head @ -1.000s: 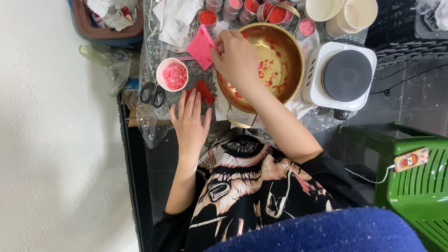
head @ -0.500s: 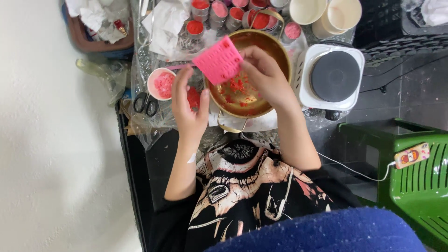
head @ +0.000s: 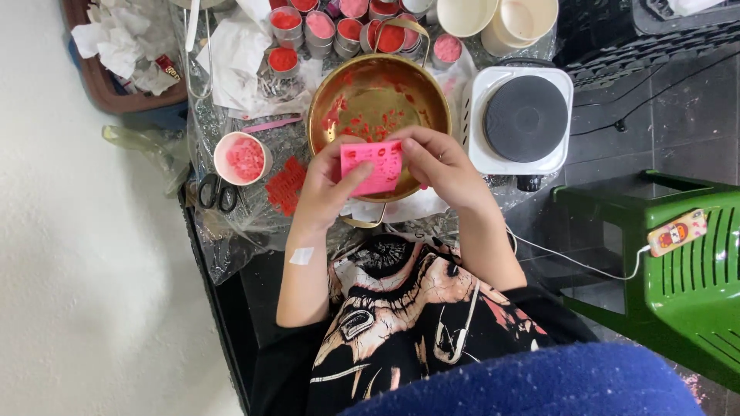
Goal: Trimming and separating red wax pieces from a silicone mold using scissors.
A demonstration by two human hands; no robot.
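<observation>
the pink mould (head: 372, 166) has been lifted from 9 o'clock of the brass bowl (head: 378, 100) and is now gripped at both ends by left hand (head: 327, 189) and right hand (head: 443, 166) fingers, over the bowl's near rim. scissors (head: 216, 192) lie at 9 o'clock; a hotplate (head: 526, 117) at 3 o'clock, filled tins (head: 320, 27) beyond.

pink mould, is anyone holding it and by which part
Yes: both hands hold the pink mould over the brass bowl. The left hand grips its left edge, thumb across the front; the right hand grips its right edge.

About nine small tins (head: 351, 29)
</observation>
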